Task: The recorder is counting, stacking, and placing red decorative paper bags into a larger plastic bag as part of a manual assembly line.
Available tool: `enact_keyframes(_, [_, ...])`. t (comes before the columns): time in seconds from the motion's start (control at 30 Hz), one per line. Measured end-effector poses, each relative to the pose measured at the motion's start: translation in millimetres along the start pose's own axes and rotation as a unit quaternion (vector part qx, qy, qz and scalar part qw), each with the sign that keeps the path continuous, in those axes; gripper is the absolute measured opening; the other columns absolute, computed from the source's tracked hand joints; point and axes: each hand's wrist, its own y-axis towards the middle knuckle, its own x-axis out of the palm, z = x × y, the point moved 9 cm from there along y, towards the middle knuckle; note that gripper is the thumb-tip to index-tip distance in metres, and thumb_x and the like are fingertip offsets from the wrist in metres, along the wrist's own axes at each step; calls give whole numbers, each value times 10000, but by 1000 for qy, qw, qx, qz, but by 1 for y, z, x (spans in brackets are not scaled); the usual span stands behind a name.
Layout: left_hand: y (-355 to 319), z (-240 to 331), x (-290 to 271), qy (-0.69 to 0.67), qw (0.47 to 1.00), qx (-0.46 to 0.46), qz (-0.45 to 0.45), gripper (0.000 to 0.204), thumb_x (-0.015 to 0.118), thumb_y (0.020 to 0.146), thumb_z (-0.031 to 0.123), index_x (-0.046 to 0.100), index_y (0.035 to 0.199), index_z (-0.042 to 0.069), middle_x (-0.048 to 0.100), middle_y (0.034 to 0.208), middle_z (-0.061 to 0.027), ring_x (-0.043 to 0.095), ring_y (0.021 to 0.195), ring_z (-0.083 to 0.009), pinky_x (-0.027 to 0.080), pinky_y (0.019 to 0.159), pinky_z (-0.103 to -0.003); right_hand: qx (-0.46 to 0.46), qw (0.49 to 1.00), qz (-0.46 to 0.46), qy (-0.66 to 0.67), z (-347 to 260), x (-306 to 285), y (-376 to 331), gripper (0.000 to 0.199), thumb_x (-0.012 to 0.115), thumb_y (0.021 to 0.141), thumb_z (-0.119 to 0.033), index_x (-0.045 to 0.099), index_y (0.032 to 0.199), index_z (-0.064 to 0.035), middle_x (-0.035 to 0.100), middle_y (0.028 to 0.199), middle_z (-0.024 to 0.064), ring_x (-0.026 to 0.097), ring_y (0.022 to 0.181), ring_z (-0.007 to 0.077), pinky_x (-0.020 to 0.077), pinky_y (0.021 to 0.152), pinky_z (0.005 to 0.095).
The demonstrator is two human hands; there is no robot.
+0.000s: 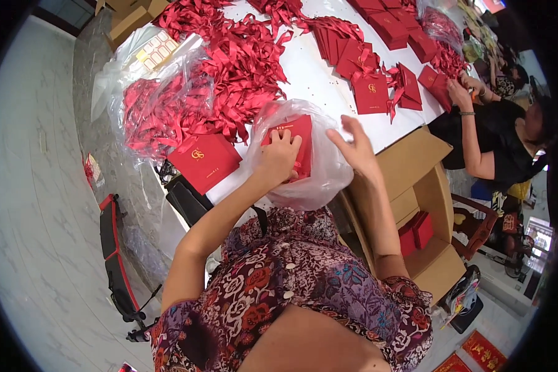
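My left hand [278, 155] reaches into a clear plastic bag [319, 180] and grips a stack of flat red boxes [294, 133] inside it. My right hand [353, 146] is at the bag's right side, fingers spread, touching the plastic. The bag rests at the near edge of a white table [310, 74]. One flat red box with a gold mark [204, 160] lies just left of the bag.
Heaps of red ribbon bows [242, 68] cover the table, some in a clear bag [155, 105]. More red boxes [371, 93] lie farther on. An open cardboard carton [425, 204] with red boxes stands at my right. Another person [496, 136] works at the table's right.
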Motion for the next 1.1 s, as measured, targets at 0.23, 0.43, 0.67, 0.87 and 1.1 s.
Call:
enact_keyframes(0.23, [-1,-7,11,31,999,-23,18,222,563,818,122,523,1023,49,525,1045,-179,540,973,-367,559,619,-449,171,968,-180,41,99,62,13,415,620,884,-268,587,1103,83,667,901,138,626,772,188,500,719,324])
enact_keyframes(0.43, [1,-6,16,89,993,-67,-25,363,678,752,172,512,1055,60,522,1096,-167,526,1034,-364,558,612,-465,1,998,-61,-8,61,41,26,214,536,895,-101,578,1070,14,606,745,93,552,664,176,449,612,322])
enact_keyframes(0.67, [0,-3,14,47,989,-85,-114,765,875,520,280,484,1144,73,473,1198,-171,469,1125,-367,547,696,-495,-16,998,-66,-11,29,46,5,221,588,861,-132,502,1023,-9,579,741,225,569,661,375,450,621,381])
enact_keyframes(0.87, [-7,-2,4,38,993,-69,-83,764,866,547,317,485,1155,53,482,1228,-188,487,1114,-357,540,725,-465,-10,996,-70,-60,26,68,1,353,677,829,-226,483,1050,-30,618,812,222,624,792,394,474,685,418])
enact_keyframes(1.1, [-43,-1,-68,-108,979,32,170,745,859,619,263,491,1221,25,484,1257,-219,506,1125,-361,468,873,-402,5,995,-91,-49,44,70,2,357,691,808,-217,471,1024,-39,629,879,214,619,827,402,473,715,422])
